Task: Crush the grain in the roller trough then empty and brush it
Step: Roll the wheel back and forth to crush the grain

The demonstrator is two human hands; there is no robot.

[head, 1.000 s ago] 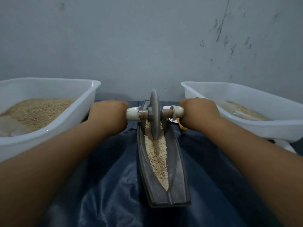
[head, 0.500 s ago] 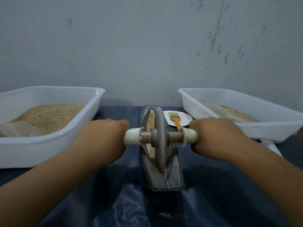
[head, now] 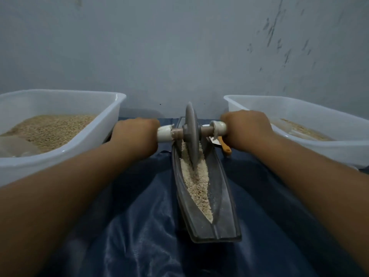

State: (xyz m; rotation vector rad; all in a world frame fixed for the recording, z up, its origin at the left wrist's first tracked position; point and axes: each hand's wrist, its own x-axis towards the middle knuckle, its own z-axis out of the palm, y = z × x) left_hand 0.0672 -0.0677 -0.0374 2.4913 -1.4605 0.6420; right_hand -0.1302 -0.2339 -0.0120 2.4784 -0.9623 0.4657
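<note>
Left hand (head: pixel 135 136): fingers curled around the left end of the axle, clamped on the white-wrapped grip; knuckles face up, fingertips hidden under the hand.
Right hand (head: pixel 246 129): fingers curled around the right end of the axle, clamped on the other white-wrapped grip; fingertips hidden.
Axle (head: pixel 205 129): 1 brownish bar running level between the 2 hands, passing through the hub of the wheel; both wrapped ends poke out beside the fists.
Wheel (head: pixel 192 134): 1 grey disc, upright and edge-on to the camera, standing in the far half of the trough with its lower rim sunk in the grain.
Grain (head: pixel 196 182): pale, coarse crumbs lying along the groove of the trough, from beneath the wheel toward the near end, tapering to a point short of the near lip.
Trough (head: pixel 223 212): 1 long, dark, boat-shaped channel lying lengthwise away from the person, between the 2 forearms, resting on the sheet.
Sheet (head: pixel 139 226): dark blue, glossy and creased, covering the work surface under everything.
Left tub (head: pixel 65 150): white plastic, just beside the left forearm, holding a heap of tan grain.
Right tub (head: pixel 319 144): white plastic, beside the right forearm, holding a thin layer of pale grain.
Brush handle (head: pixel 226 147): orange, showing just under the right hand, right of the trough; bristle end hidden.
Wall (head: pixel 179 47): grey-blue, with dark scuffs at upper right.
</note>
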